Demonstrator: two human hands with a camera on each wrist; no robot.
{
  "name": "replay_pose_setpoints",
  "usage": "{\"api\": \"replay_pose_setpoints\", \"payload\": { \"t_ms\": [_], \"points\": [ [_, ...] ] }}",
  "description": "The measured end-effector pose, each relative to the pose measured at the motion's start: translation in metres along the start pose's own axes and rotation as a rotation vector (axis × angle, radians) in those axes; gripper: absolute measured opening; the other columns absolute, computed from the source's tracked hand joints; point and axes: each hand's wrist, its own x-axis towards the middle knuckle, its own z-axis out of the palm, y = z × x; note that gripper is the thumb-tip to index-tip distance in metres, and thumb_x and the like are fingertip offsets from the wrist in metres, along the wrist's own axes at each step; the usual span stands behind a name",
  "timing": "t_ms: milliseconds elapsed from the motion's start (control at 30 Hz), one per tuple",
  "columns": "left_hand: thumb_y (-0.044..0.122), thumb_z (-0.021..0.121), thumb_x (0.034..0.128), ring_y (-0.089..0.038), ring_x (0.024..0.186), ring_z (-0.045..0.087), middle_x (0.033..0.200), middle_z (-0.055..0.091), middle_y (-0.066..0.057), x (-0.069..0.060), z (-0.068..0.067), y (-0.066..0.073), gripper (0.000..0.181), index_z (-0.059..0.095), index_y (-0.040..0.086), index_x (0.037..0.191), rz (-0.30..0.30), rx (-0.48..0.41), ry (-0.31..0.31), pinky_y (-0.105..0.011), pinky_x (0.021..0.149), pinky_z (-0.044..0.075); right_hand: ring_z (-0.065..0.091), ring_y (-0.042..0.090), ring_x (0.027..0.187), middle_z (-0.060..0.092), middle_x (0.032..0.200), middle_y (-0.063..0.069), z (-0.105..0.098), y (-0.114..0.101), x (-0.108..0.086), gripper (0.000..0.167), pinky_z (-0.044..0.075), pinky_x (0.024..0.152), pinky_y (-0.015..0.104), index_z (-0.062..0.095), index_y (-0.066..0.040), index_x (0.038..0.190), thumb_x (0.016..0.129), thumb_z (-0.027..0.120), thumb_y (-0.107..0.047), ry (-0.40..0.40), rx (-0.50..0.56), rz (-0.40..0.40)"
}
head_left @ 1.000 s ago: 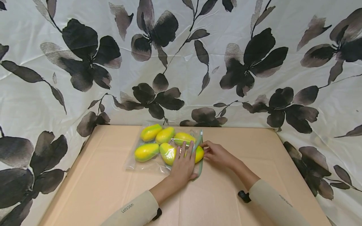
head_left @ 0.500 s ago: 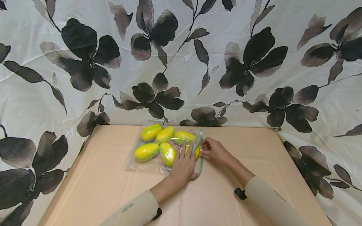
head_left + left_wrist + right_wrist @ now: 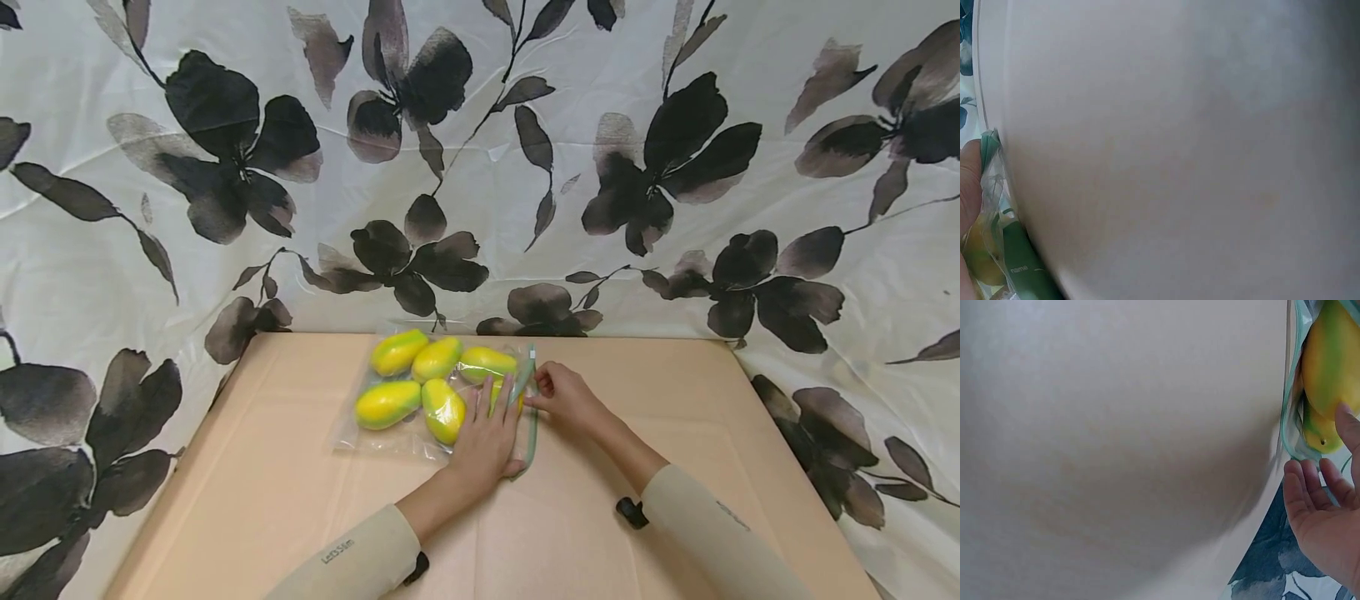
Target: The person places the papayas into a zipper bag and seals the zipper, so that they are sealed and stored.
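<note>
A clear zip bag (image 3: 363,437) with a green zip edge lies flat, holding several yellow-green mangoes (image 3: 388,404). My left hand (image 3: 483,442) rests on its right part, fingers straight and spread, thumb by the zip edge. That hand partly covers one mango near the mouth. At the mouth is my right hand (image 3: 568,396). In the right wrist view its thumb touches the end of a mango (image 3: 1332,362) inside the parted opening. The other fingers bend loosely below the green rim. A green panel (image 3: 1029,269) on the bag shows in the left wrist view.
The bag lies on a tan board (image 3: 300,517), near its far edge. Behind and around the board hangs a white cloth (image 3: 517,200) printed with dark flowers. Dark wrist cameras sit below both forearms.
The mango at the bag's mouth has slid left, inward past the zip edge. My right hand has followed it a little leftward. The left hand has stayed in place.
</note>
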Motion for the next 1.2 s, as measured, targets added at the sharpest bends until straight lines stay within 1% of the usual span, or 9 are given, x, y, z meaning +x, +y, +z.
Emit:
{"api": "replay_pose_setpoints", "payload": {
  "t_ms": [167,333,467,567,733,900,967,1067,1200],
  "points": [
    [0.077,0.074,0.0743,-0.046,0.155,0.025,0.172,0.018,-0.02,0.0,0.0,0.0,0.121,0.029,0.007,0.162,0.009,0.003,0.003,-0.056,0.122,0.033,0.064,0.025,0.098,0.066,0.108,0.013,-0.005,0.002,-0.002,0.047,0.056,0.09,0.042,0.06,0.002,0.12,0.089,0.082,-0.025,-0.022,0.037,-0.006],
    [0.076,0.073,0.0771,-0.047,0.154,0.026,0.172,0.016,-0.021,-0.001,0.0,0.0,0.119,0.029,0.005,0.162,0.018,0.001,-0.007,-0.055,0.122,0.034,0.066,0.028,0.104,0.067,0.112,0.015,-0.016,0.002,-0.002,0.043,0.057,0.094,0.046,0.059,0.003,0.125,0.095,0.076,-0.021,-0.001,0.059,0.014],
    [0.074,0.073,0.0775,-0.047,0.154,0.027,0.171,0.018,-0.021,-0.002,-0.001,0.0,0.117,0.031,0.005,0.161,0.016,-0.001,-0.007,-0.054,0.122,0.034,0.066,0.028,0.106,0.068,0.112,0.013,-0.025,-0.001,0.003,0.037,0.057,0.095,0.046,0.059,0.002,0.129,0.101,0.068,-0.02,0.012,0.033,0.022],
    [0.074,0.075,0.0761,-0.046,0.153,0.03,0.171,0.02,-0.02,-0.002,-0.002,0.0,0.116,0.033,0.006,0.16,0.011,0.007,0.0,-0.053,0.121,0.035,0.067,0.029,0.107,0.07,0.112,0.014,-0.032,-0.003,0.01,0.036,0.056,0.095,0.047,0.059,0.002,0.131,0.104,0.062,-0.021,0.016,0.002,0.004],
    [0.074,0.075,0.0754,-0.047,0.152,0.03,0.171,0.02,-0.021,0.0,-0.002,-0.001,0.118,0.031,0.006,0.161,0.012,0.011,-0.001,-0.053,0.122,0.035,0.067,0.03,0.106,0.072,0.11,0.014,-0.038,-0.005,0.023,0.034,0.055,0.096,0.048,0.063,0.002,0.128,0.105,0.06,-0.024,0.014,-0.019,-0.006],
    [0.074,0.076,0.0747,-0.048,0.152,0.03,0.171,0.021,-0.021,0.0,-0.001,-0.001,0.119,0.032,0.005,0.161,0.017,0.005,0.006,-0.053,0.121,0.035,0.068,0.031,0.108,0.073,0.11,0.014,-0.035,-0.001,0.036,0.032,0.055,0.098,0.048,0.067,-0.001,0.12,0.105,0.06,-0.028,0.004,-0.04,0.012],
    [0.075,0.076,0.0743,-0.048,0.152,0.029,0.17,0.021,-0.021,0.0,-0.001,-0.001,0.119,0.032,0.005,0.161,0.016,0.007,0.008,-0.053,0.121,0.035,0.068,0.029,0.104,0.073,0.108,0.013,-0.034,0.0,0.04,0.032,0.055,0.094,0.046,0.069,-0.001,0.117,0.105,0.06,-0.029,-0.005,-0.043,0.013],
    [0.076,0.075,0.0745,-0.048,0.152,0.029,0.17,0.021,-0.021,0.0,-0.001,0.0,0.119,0.032,0.005,0.161,0.017,0.014,0.009,-0.053,0.121,0.036,0.066,0.023,0.09,0.072,0.097,0.009,-0.032,0.0,0.044,0.029,0.055,0.082,0.039,0.072,-0.003,0.108,0.105,0.06,-0.029,-0.018,-0.041,0.013],
    [0.076,0.074,0.0753,-0.048,0.152,0.03,0.17,0.022,-0.021,0.0,-0.001,-0.001,0.118,0.033,0.005,0.161,0.018,0.026,0.014,-0.053,0.121,0.036,0.056,0.017,0.072,0.067,0.081,0.007,-0.03,-0.001,0.047,0.028,0.048,0.067,0.03,0.072,-0.001,0.098,0.105,0.06,-0.025,-0.027,-0.027,0.006]
  ]
}}
